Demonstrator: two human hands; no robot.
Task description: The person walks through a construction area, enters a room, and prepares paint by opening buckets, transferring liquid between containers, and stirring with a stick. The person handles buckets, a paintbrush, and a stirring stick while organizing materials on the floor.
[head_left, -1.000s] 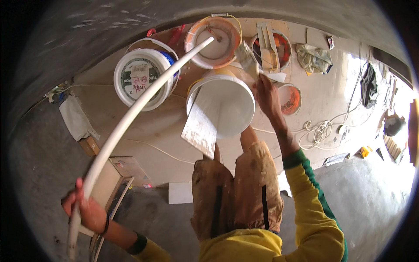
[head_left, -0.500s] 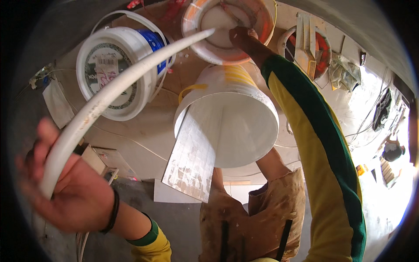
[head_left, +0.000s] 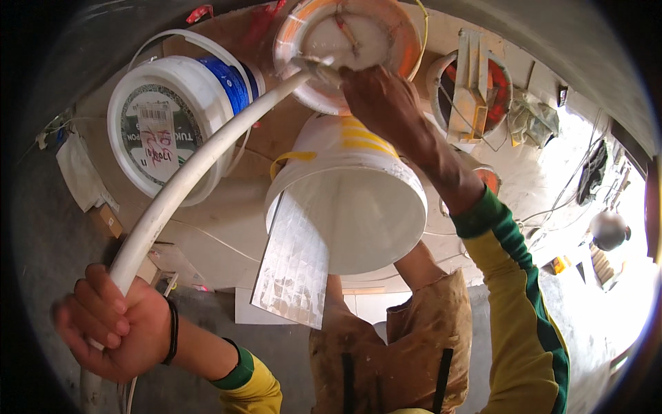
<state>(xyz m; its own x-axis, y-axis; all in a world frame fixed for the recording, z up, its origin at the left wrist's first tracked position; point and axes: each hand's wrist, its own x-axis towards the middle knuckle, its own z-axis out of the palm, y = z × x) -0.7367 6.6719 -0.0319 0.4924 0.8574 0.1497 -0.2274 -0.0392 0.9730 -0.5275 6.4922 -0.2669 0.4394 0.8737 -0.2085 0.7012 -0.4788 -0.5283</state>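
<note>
My left hand (head_left: 117, 324) is wrapped round the lower end of a long, curved white pipe (head_left: 196, 165). The pipe rises up and right to the rim of an orange-and-white basin (head_left: 293, 36) holding cloudy whitish liquid. At the pipe's far tip, my right hand (head_left: 376, 90) is closed with its knuckles up. A small greyish piece (head_left: 318, 67) sticks out from its fingers against the pipe; blur hides what it is. A thin reddish-brown stick (head_left: 347, 31) lies in the liquid.
Below the basin a white bucket (head_left: 376, 221) faces me, a flat streaked panel (head_left: 293, 265) leaning out of it. A lidded white bucket (head_left: 127, 155) is at left. Toward the right are another bucket (head_left: 502, 96) with a metal bar (head_left: 469, 90) across it, crumpled plastic (head_left: 532, 117) and cables.
My left hand has closed round the pipe from a loose, spread hold. My right hand has come back from over the basin to the pipe's tip, its elbow bending.
</note>
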